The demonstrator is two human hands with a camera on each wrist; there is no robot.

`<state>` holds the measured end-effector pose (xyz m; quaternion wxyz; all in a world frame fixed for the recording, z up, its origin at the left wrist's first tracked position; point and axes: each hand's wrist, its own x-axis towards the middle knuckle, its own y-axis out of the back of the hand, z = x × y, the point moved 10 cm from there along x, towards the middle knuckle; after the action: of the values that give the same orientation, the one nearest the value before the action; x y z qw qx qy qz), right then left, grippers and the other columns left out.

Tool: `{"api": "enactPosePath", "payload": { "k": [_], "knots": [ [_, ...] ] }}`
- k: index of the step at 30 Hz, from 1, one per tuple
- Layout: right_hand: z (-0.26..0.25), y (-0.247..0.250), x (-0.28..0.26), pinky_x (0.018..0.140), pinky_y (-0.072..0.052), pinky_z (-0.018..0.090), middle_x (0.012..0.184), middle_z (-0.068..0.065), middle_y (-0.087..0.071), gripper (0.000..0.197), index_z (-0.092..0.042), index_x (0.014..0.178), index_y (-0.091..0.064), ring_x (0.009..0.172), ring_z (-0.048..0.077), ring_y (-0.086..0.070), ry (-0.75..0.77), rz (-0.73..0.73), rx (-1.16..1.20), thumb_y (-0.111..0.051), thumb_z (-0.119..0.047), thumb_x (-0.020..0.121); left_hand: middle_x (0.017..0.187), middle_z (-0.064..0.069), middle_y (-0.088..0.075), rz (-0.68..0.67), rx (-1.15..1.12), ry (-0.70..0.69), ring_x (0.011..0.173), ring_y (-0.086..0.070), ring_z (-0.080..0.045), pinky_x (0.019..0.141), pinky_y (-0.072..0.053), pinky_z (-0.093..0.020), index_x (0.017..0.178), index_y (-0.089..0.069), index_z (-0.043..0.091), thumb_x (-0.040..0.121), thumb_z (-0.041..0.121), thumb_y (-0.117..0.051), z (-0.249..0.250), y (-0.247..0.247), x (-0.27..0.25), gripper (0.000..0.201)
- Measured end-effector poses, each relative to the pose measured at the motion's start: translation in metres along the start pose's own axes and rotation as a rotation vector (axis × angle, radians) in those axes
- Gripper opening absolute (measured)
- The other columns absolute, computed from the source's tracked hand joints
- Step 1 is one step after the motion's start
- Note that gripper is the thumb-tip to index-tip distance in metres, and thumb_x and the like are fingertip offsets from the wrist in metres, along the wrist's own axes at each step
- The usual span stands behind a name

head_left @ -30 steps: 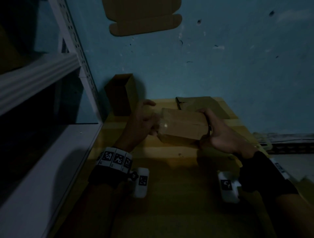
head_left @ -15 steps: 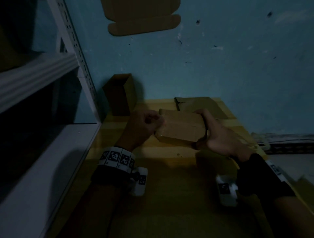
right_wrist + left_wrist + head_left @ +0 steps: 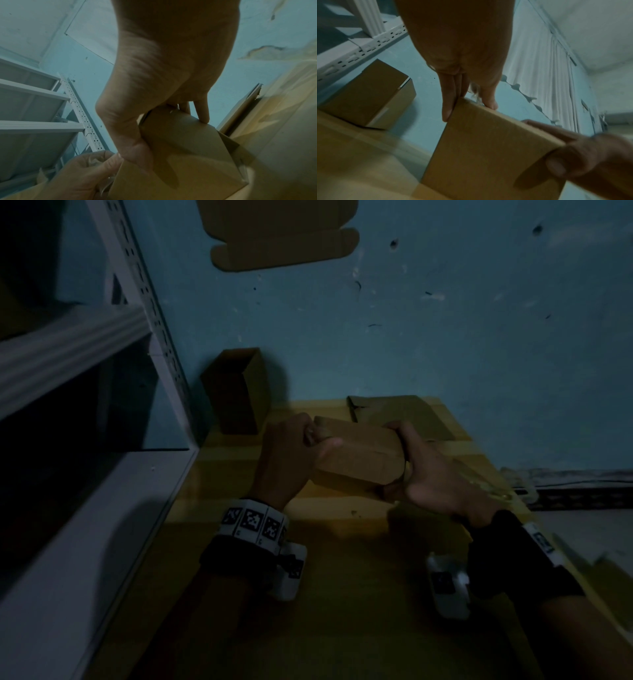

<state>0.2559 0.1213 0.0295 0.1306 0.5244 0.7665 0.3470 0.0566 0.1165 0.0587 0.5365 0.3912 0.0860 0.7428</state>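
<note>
- Blue painted wall [image 3: 445, 354] backs a yellow wooden table [image 3: 342, 577]; a white metal shelving rack [image 3: 85, 508] stands along the table's left side
- over the middle of the table a closed brown cardboard box [image 3: 359, 455] lies lengthwise between both hands, slightly tilted; whether it touches the wood I cannot tell
- at its left end the left hand [image 3: 286, 455] pinches it; fingers curl over the end, thumb on top
- at its right end the right hand [image 3: 442, 479] grips it; thumb on the near face, fingers wrapped over the far edge
- an upright brown cardboard carton [image 3: 236, 392] stands open at the back left corner; a flat cardboard sheet [image 3: 404, 412] lies behind the held box
</note>
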Motion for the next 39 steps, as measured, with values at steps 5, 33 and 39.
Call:
{"api": "enactPosePath", "payload": {
  "k": [5, 33, 39],
  "knots": [
    [0.0, 0.0, 0.0, 0.066, -0.043, 0.008, 0.116, -0.019, -0.052, 0.091, -0.037, 0.131, -0.032, 0.099, -0.01, -0.052, 0.003, 0.001, -0.011, -0.091, -0.017, 0.065, 0.079, 0.013, -0.062, -0.008, -0.064, -0.076, 0.074, -0.059, 0.002, 0.06, -0.047, -0.013, 0.082, -0.066, 0.008, 0.082, 0.02, -0.081, 0.008, 0.0, -0.005, 0.019],
    [0.002, -0.002, 0.003, 0.075, -0.048, 0.021, 0.117, -0.014, -0.054, 0.094, -0.033, 0.131, -0.036, 0.104, 0.002, -0.056, 0.036, 0.02, -0.015, -0.093, -0.016, 0.059, 0.067, -0.01, -0.049, -0.107, -0.274, 0.15, 0.063, -0.053, -0.019, 0.048, -0.047, -0.03, 0.066, -0.04, 0.018, 0.084, 0.007, -0.077, -0.026, 0.007, 0.004, 0.043],
    [0.006, 0.003, 0.004, 0.067, -0.042, 0.011, 0.115, -0.016, -0.054, 0.091, -0.034, 0.127, -0.037, 0.097, -0.007, -0.055, 0.025, 0.015, 0.019, -0.093, -0.009, 0.06, 0.075, -0.008, -0.061, -0.142, -0.6, 0.407, 0.056, -0.068, -0.01, 0.046, -0.054, -0.026, 0.077, -0.044, 0.009, 0.092, -0.002, -0.063, -0.052, -0.001, -0.006, 0.027]
  ]
}}
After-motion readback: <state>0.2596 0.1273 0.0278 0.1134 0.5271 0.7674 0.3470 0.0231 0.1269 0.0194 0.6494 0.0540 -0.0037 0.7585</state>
